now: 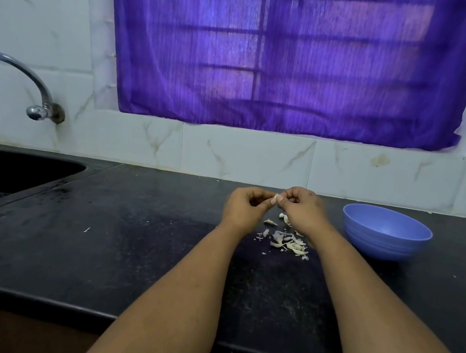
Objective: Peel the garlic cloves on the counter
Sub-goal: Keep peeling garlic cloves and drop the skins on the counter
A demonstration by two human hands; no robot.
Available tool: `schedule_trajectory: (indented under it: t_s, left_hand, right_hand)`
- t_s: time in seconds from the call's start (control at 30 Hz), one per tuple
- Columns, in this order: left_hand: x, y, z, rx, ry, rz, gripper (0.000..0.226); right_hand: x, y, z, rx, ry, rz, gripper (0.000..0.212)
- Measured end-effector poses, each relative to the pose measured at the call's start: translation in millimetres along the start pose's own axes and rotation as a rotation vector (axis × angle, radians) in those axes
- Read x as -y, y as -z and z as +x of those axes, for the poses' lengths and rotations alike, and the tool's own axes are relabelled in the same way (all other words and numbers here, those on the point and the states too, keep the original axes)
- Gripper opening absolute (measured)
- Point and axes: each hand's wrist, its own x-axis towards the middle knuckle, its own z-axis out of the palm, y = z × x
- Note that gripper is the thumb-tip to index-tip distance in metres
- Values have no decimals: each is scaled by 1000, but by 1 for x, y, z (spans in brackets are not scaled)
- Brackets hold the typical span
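Two hands peel one garlic clove above the dark counter.

The garlic clove point(277, 197) sits right between the two hands, held up off the counter point(121, 234). The left hand point(246, 206) pinches it from the left side with curled fingers, and the right hand point(302, 208) pinches it from the right, so both are just as near. It is too small to tell which way its long side points. A few more cloves point(283, 217) lie just below the right hand, near the pile of peels point(288, 243). The blue bowl point(385, 232) stands to the right.
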Motion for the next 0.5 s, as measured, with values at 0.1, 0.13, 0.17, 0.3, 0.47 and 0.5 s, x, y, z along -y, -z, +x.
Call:
schedule_trajectory:
  t_s: [0.1, 0.13, 0.17, 0.3, 0.47, 0.5]
  left_hand:
    - [-2, -2, -1, -7, 48, -63, 11]
    - [-3, -3, -2, -18, 80, -106, 10]
    - [-5, -3, -2, -33, 110, -145, 7]
    - [-8, -3, -2, -68, 241, -318, 6]
    - [-10, -2, -2, -85, 311, -473, 9]
    - [-11, -1, -2, -104, 315, -504, 11]
  right_hand:
    - [0, -3, 0, 49, -3, -12, 16]
    - [-1, -4, 0, 62, -4, -17, 18]
    - [-1, -5, 0, 76, -4, -21, 20]
    - [1, -7, -3, 125, -4, -54, 23]
    - [1, -6, -4, 153, -18, -86, 21]
    - [1, -6, -5, 162, -20, -96, 20]
